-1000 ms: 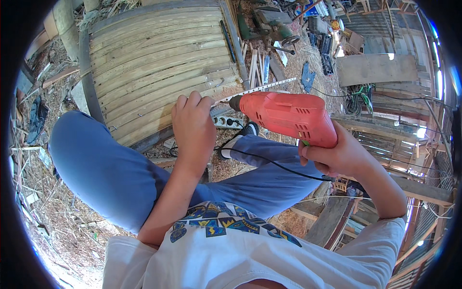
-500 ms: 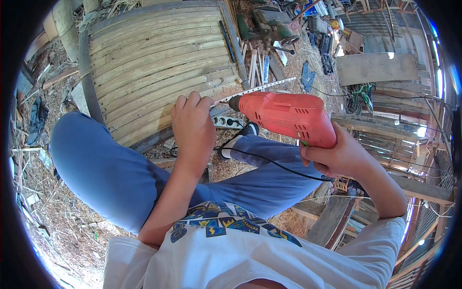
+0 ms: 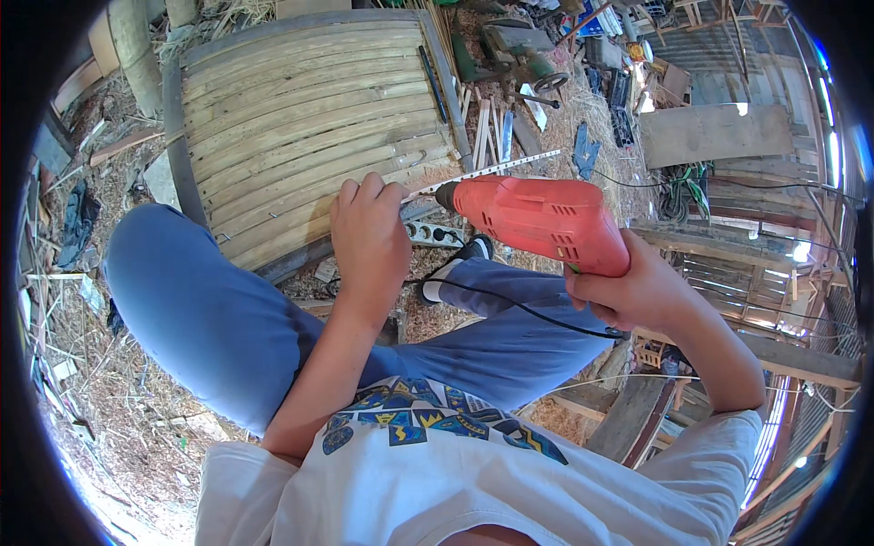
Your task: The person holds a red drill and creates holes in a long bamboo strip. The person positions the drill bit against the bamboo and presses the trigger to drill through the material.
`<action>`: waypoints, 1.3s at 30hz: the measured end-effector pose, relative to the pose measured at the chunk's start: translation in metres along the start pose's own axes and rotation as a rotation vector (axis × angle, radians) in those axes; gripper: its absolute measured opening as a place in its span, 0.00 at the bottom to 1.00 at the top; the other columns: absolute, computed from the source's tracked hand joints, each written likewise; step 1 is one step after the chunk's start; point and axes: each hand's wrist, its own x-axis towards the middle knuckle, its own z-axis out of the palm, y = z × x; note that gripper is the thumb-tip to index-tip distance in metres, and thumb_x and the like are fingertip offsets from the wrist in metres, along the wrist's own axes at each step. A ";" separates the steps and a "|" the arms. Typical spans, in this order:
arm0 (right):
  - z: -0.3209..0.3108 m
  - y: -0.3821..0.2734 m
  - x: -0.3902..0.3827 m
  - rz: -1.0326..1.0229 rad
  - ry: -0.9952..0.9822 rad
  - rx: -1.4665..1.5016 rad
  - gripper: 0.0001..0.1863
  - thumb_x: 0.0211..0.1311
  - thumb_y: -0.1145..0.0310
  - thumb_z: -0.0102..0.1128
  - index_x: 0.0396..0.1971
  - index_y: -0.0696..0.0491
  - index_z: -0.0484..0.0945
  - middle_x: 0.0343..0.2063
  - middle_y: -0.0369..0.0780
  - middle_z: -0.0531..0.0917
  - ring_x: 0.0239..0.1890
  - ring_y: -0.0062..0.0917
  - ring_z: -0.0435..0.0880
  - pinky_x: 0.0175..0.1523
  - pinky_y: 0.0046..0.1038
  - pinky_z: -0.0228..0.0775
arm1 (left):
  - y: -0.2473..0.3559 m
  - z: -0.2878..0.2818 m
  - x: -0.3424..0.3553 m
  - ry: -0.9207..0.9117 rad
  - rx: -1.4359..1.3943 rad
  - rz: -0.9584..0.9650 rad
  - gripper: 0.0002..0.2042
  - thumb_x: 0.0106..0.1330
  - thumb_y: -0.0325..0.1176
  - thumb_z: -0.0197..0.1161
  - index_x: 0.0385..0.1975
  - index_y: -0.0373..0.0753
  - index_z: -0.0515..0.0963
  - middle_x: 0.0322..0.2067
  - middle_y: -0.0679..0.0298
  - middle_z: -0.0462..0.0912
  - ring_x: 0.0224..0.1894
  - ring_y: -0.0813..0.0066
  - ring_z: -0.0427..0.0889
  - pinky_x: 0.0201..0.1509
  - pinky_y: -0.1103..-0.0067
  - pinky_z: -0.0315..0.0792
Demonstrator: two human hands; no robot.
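Note:
My right hand [image 3: 628, 287] grips the handle of a red corded power drill [image 3: 537, 218], its body pointing left. The drill's black chuck [image 3: 446, 195] is close beside the fingertips of my left hand [image 3: 369, 227]. Those fingers are curled closed around the near end of a thin white strip with a row of holes [image 3: 510, 165]. The strip runs off to the right behind the drill's front. Whether the bit touches the strip is too small to tell. A black cord [image 3: 510, 298] trails from below the drill handle across my legs.
A slatted wooden platform [image 3: 309, 118] lies ahead, with a dark rod [image 3: 432, 82] on its right side. Next to my foot is a white power strip [image 3: 428, 233] with a plug in it. Wood offcuts [image 3: 482, 132], a blue cloth-like piece [image 3: 584, 150] and planks [image 3: 719, 135] lie further right.
The view has shifted slightly, moving the platform and my knee a little right in the picture. Both hands keep their holds, with the drill nearly where it was.

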 end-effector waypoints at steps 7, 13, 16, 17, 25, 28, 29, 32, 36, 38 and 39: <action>0.002 0.009 -0.003 -0.052 -0.023 0.070 0.10 0.66 0.68 0.73 0.41 0.57 0.84 0.27 0.37 0.86 0.15 0.16 0.76 0.17 0.25 0.61 | -0.004 0.000 -0.003 -0.041 -0.008 -0.026 0.11 0.61 0.20 0.66 0.38 0.42 0.89 0.38 0.60 0.81 0.47 0.51 0.79 0.52 0.56 0.73; -0.005 0.018 -0.034 -0.136 0.016 0.182 0.14 0.65 0.72 0.71 0.48 0.60 0.85 0.31 0.39 0.89 0.13 0.15 0.75 0.16 0.23 0.60 | -0.002 0.000 -0.002 -0.015 -0.009 -0.002 0.09 0.63 0.20 0.70 0.38 0.41 0.90 0.37 0.57 0.83 0.44 0.47 0.79 0.50 0.56 0.74; -0.009 0.039 -0.045 -0.150 0.035 0.256 0.15 0.66 0.73 0.71 0.50 0.60 0.85 0.32 0.39 0.89 0.13 0.15 0.74 0.17 0.23 0.60 | 0.000 -0.003 0.000 -0.054 0.007 -0.017 0.07 0.65 0.21 0.71 0.39 0.40 0.90 0.38 0.56 0.84 0.45 0.47 0.80 0.51 0.56 0.75; -0.010 0.046 -0.047 -0.161 0.044 0.291 0.15 0.66 0.74 0.71 0.50 0.60 0.85 0.32 0.39 0.89 0.14 0.14 0.74 0.17 0.23 0.60 | 0.000 -0.004 0.000 -0.064 0.008 -0.008 0.07 0.65 0.21 0.71 0.39 0.40 0.90 0.38 0.56 0.84 0.45 0.47 0.80 0.51 0.56 0.75; 0.001 0.085 -0.034 -0.199 0.069 0.375 0.15 0.67 0.74 0.72 0.52 0.60 0.85 0.32 0.37 0.89 0.15 0.14 0.75 0.17 0.24 0.60 | -0.003 -0.011 0.000 -0.088 0.010 -0.039 0.05 0.68 0.23 0.72 0.41 0.38 0.89 0.39 0.54 0.84 0.51 0.48 0.82 0.55 0.59 0.77; 0.009 0.091 -0.023 -0.219 0.037 0.393 0.15 0.68 0.74 0.71 0.52 0.60 0.84 0.32 0.37 0.88 0.15 0.14 0.75 0.17 0.24 0.61 | -0.011 -0.016 0.000 -0.146 -0.056 -0.034 0.06 0.68 0.24 0.73 0.42 0.38 0.89 0.40 0.55 0.86 0.51 0.49 0.84 0.55 0.59 0.77; 0.012 0.092 -0.020 -0.227 0.027 0.399 0.15 0.68 0.74 0.71 0.53 0.60 0.84 0.32 0.37 0.88 0.15 0.15 0.75 0.17 0.24 0.60 | -0.012 -0.017 0.000 -0.142 -0.052 -0.036 0.06 0.68 0.24 0.73 0.42 0.38 0.89 0.40 0.55 0.86 0.51 0.49 0.84 0.55 0.59 0.77; 0.019 0.087 -0.016 -0.242 -0.013 0.393 0.16 0.68 0.74 0.71 0.53 0.60 0.84 0.31 0.37 0.88 0.15 0.15 0.75 0.17 0.25 0.60 | -0.013 -0.024 0.001 -0.147 0.036 0.045 0.06 0.68 0.25 0.73 0.42 0.41 0.90 0.41 0.60 0.86 0.51 0.52 0.83 0.57 0.59 0.77; 0.024 0.084 -0.012 -0.258 -0.047 0.403 0.15 0.69 0.74 0.70 0.54 0.60 0.84 0.31 0.37 0.87 0.15 0.15 0.74 0.17 0.25 0.60 | -0.016 -0.027 0.001 -0.180 0.112 -0.034 0.07 0.68 0.28 0.74 0.43 0.47 0.92 0.40 0.63 0.86 0.51 0.55 0.84 0.59 0.59 0.75; 0.025 0.080 -0.012 -0.281 -0.044 0.395 0.15 0.69 0.74 0.70 0.53 0.60 0.84 0.31 0.37 0.87 0.14 0.15 0.74 0.17 0.25 0.60 | -0.017 -0.028 0.001 -0.184 0.086 -0.065 0.06 0.68 0.29 0.74 0.42 0.48 0.92 0.40 0.64 0.86 0.51 0.56 0.84 0.59 0.59 0.74; 0.026 0.078 -0.012 -0.280 -0.044 0.391 0.15 0.69 0.74 0.70 0.53 0.60 0.84 0.31 0.37 0.87 0.14 0.15 0.74 0.17 0.25 0.60 | -0.016 -0.028 0.000 -0.182 0.122 -0.049 0.06 0.69 0.30 0.74 0.42 0.48 0.92 0.39 0.63 0.85 0.50 0.56 0.83 0.58 0.59 0.73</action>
